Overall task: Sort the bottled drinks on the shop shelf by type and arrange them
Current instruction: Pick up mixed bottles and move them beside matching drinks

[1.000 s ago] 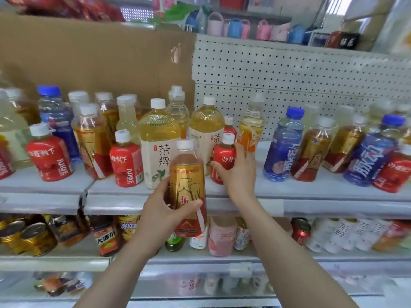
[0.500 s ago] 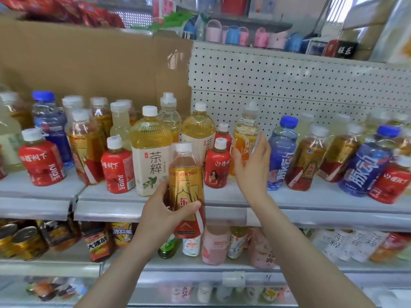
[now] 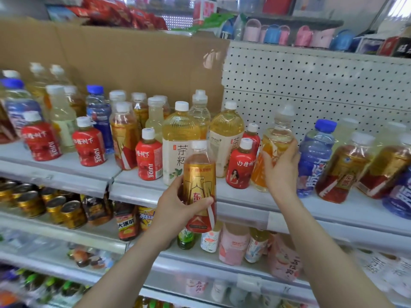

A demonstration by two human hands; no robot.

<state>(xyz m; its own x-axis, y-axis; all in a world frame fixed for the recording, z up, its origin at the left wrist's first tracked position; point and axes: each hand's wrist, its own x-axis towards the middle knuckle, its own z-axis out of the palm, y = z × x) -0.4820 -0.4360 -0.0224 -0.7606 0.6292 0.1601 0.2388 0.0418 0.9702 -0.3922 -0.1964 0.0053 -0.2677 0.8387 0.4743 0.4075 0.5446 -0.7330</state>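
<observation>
Your left hand (image 3: pixel 178 205) has a firm grip on a gold and red bottle (image 3: pixel 200 185). You hold it upright in the air, in front of the shelf (image 3: pixel 240 203) edge, not resting on anything. Your fingers go around its lower half.

Your right hand (image 3: pixel 281 165) is up on the shelf. Its grip is closed around an orange bottle (image 3: pixel 274 147) with clear drink at the top. That bottle looks like it stands on the shelf, just beside a small red bottle (image 3: pixel 241 167) on its left and a blue bottle (image 3: pixel 314 158) on its right.

You seem to be in the middle of sorting. The drinks are mixed up. Red, gold, blue and pale yellow ones stand next to each other. Two big tea bottles (image 3: pixel 180 143) stand behind the one in your left hand.

More gold and red bottles (image 3: pixel 345 170) stand far to the right, past the blue one. Another one (image 3: pixel 124 136) stands to the left. So the bottle in your left hand most likely needs to go with one of those groups.

For the next move, you probably need to make room. Lift or slide the orange bottle out of the way with care, because the bottles beside it are very close and could tip. Then set the gold and red bottle down flat next to its own kind.
</observation>
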